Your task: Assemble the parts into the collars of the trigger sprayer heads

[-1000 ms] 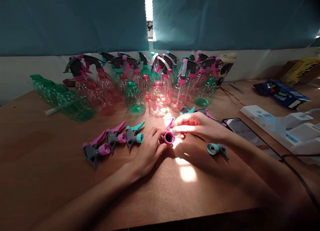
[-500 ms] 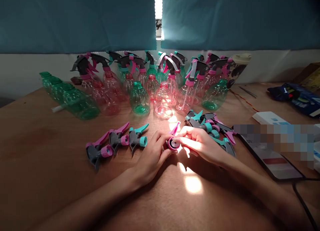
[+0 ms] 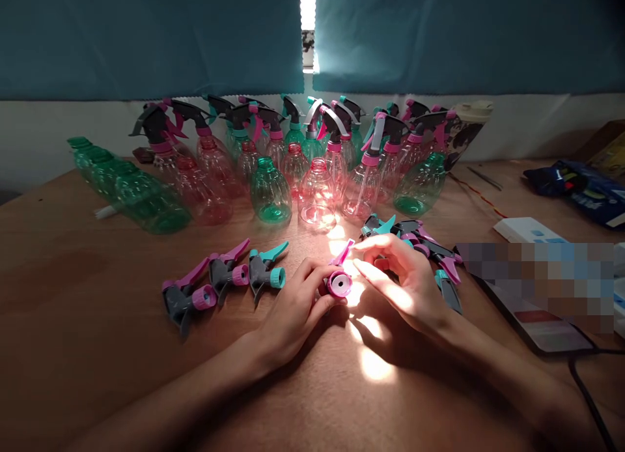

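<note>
My left hand [image 3: 295, 309] grips a pink-collared trigger sprayer head [image 3: 340, 284]. Its round collar faces me, with a white disc with a dark centre hole inside it, and its pink trigger points up and away. Just right of it, my right hand [image 3: 403, 279] is empty, thumb and fingers apart. Left of my left hand lie a teal-collared sprayer head [image 3: 265, 273] and two pink-collared ones, the nearer being a grey and pink sprayer head [image 3: 188, 294]. More sprayer heads [image 3: 430, 243] are heaped behind my right hand, which partly hides them.
Behind stand several spray bottles with heads fitted, like the pink bottle [image 3: 361, 188]. Open-necked ones include a green bottle [image 3: 271, 195] and a row of green bottles [image 3: 151, 201] at the left. A phone [image 3: 551, 331], a cup [image 3: 466, 133] and a blue packet [image 3: 581, 188] lie right.
My right hand has drawn back to the right from the collar, and its fingers have spread. The white disc inside the collar is now uncovered. My left hand keeps its hold.
</note>
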